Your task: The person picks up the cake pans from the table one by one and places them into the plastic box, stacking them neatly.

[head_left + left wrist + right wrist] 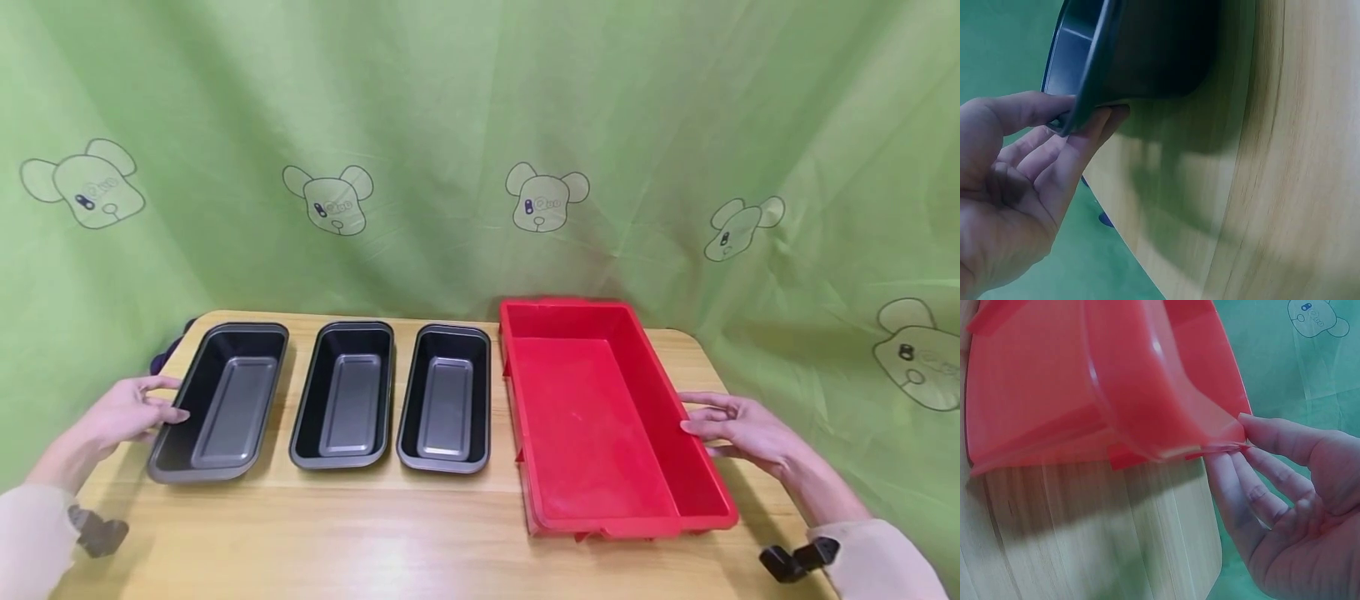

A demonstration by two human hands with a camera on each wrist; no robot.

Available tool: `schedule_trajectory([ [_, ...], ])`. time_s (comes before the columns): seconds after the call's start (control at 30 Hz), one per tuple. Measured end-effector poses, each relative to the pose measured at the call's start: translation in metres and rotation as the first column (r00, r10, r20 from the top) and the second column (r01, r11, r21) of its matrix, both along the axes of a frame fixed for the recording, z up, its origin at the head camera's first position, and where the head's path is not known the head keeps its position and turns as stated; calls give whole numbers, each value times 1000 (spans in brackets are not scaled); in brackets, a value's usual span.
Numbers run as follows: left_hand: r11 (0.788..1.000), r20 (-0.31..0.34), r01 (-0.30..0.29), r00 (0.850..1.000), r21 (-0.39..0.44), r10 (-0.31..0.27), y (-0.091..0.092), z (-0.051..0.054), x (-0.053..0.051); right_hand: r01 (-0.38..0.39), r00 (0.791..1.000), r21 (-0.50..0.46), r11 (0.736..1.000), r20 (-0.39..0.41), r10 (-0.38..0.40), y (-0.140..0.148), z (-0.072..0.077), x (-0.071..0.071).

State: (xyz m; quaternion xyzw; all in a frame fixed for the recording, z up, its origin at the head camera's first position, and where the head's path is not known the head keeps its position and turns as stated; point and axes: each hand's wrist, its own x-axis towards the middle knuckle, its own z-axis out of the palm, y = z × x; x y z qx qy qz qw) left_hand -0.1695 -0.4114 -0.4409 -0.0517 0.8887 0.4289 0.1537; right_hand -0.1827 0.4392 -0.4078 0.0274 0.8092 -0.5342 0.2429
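At the table's left side, my left hand (131, 412) pinches the rim of a dark loaf pan (236, 408), thumb inside and fingers beneath the edge. The left wrist view shows that grip on the pan's rim (1072, 115) up close. Across the table, my right hand (750, 429) pinches the right long rim of a red plastic tray (592, 425). Its thumb lies over the tray's edge and the fingers are under it, as the right wrist view shows with the hand (1291, 487) at the rim. Nothing lies inside either container.
Two more dark loaf pans, a middle one (348, 400) and a right one (448, 400), stand between the held pan and the tray. All are on a light wooden table (337, 542). A green curtain (435, 100) with mouse-head prints hangs behind and at both sides.
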Motion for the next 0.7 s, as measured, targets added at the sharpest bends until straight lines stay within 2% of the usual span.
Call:
schedule_trajectory([
  [0.17, 999, -32, -28, 999, 19, 28, 4, 6, 8, -3, 1000, -1, 1000, 2, 3, 0, 0, 1],
  [0.43, 989, -30, -67, 997, 133, 72, 15, 22, 15, -3, 1000, 3, 1000, -1, 3, 1, 1, 0],
  [0.7, 989, -54, -79, 995, 126, 86, 34, 40, 17, 0, 1000, 11, 1000, -1, 0, 1, 0, 0],
])
